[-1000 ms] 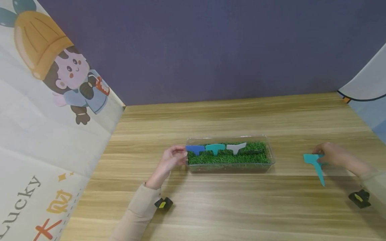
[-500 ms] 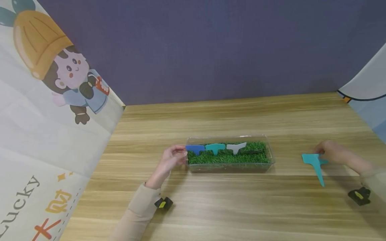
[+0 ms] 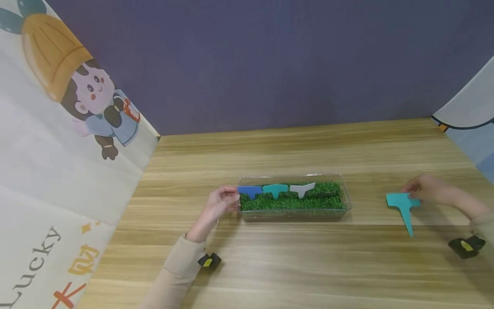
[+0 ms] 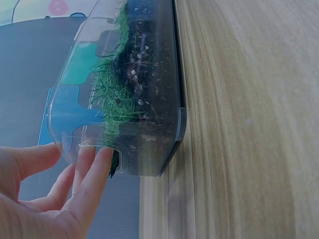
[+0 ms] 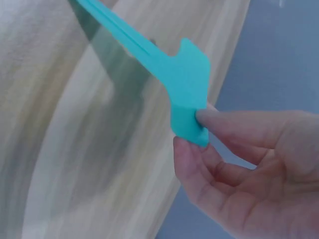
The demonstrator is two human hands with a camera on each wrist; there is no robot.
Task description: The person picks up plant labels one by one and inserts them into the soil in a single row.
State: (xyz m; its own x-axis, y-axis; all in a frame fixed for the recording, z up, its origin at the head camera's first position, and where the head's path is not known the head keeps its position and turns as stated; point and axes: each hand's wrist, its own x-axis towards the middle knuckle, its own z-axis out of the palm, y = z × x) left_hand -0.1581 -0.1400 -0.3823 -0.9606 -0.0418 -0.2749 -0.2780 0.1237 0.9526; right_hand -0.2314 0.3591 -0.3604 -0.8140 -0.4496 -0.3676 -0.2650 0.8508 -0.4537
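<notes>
From the head view, the right hand (image 3: 428,191) pinches a teal T-shaped tag (image 3: 401,207) by the right end of its crossbar, well apart to the right of the clear tray (image 3: 346,201) of artificial grass (image 3: 293,201); the tag's long stem points down toward the person, its tip close above the wooden surface (image 3: 308,146), though whether it touches cannot be told. The tray lies to the left of that hand, with its long axis running left to right, and three tags already stand in the grass: a blue tag (image 3: 250,190), a second teal tag (image 3: 275,189) and a white tag (image 3: 302,189), leaving the grass at the tray's right end free, the end nearer the right hand. The left hand (image 3: 218,205) rests against the tray's left end. In the left wrist view, the straight fingers (image 4: 94,172) of the left hand (image 4: 42,199) press on the clear end wall (image 4: 149,124), nothing gripped, thumb apart. In the right wrist view, the right hand (image 5: 249,164) holds the tag (image 5: 179,79) between thumb and forefinger at one corner of the head, the other fingers loosely curled beneath, the stem reaching away from the hand.
</notes>
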